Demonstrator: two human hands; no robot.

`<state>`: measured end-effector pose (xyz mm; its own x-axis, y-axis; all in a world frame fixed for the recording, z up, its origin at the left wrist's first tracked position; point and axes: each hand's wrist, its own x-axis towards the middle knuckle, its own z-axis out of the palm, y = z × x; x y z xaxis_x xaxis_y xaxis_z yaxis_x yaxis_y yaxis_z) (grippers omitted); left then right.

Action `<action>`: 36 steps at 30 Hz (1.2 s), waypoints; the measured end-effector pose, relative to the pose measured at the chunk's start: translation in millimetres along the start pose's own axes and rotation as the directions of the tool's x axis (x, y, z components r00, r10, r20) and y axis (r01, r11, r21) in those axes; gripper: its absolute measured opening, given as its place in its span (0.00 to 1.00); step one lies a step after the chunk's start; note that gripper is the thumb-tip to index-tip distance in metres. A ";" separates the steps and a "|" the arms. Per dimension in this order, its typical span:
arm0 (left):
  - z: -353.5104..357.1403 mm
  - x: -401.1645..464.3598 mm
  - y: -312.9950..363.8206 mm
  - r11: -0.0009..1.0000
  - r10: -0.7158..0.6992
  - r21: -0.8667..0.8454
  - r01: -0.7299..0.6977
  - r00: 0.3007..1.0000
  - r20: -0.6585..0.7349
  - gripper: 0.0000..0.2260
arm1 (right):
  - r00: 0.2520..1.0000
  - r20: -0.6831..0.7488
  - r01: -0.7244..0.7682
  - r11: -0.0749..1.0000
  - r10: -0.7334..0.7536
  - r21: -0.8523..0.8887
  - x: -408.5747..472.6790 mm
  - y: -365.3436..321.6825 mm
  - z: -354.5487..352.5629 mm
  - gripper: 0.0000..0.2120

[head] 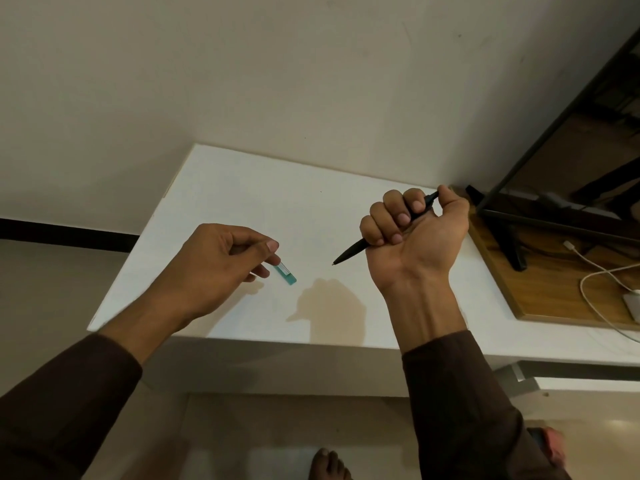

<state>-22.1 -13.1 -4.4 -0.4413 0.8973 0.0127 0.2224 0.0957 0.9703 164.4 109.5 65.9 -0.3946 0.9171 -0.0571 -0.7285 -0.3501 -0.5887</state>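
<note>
Two items, not yet brought together: left hand [214,268] pinched a small teal case [286,273], right hand [415,233] clenched a black pen [351,252] above the white table [277,188].

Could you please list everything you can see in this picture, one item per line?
pen: one, black, above the table, tip pointing left
small case: one, teal with a white label, above the table's left half
table: one, white, against the wall
wooden board: one, brown, at the table's right end
screen stand: one, black, on the board
cable: one, white, across the board
left hand: one, pinches the case
right hand: one, grips the pen in a fist
sleeves: two, dark brown
foot: one, bare, bottom edge
</note>
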 end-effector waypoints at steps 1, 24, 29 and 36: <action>0.0 -0.2 0.2 1.000 0.000 0.004 0.000 1.000 0.001 0.07 | 1.000 -0.001 0.002 1.000 -0.002 0.001 0.0 0.1 0.2 0.20; 0.3 -3.0 3.4 1.000 -0.016 0.022 0.016 0.999 0.028 0.08 | 0.997 -0.015 0.076 0.995 -0.077 -0.067 -3.4 -6.0 4.2 0.18; 0.5 -4.0 3.9 0.999 -0.018 0.030 0.017 0.999 0.035 0.08 | 0.996 0.012 0.087 0.993 -0.087 -0.081 -4.1 -6.6 4.5 0.19; 0.7 -4.6 5.4 0.999 -0.009 0.035 0.007 0.999 0.044 0.07 | 0.995 0.028 0.093 0.992 -0.091 -0.090 -4.1 -7.5 4.1 0.19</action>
<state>-18.3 -16.5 0.6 -0.4045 0.9145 -0.0063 0.2500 0.1172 0.9611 169.1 107.6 73.8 -0.3423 0.9394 0.0193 -0.7087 -0.2446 -0.6618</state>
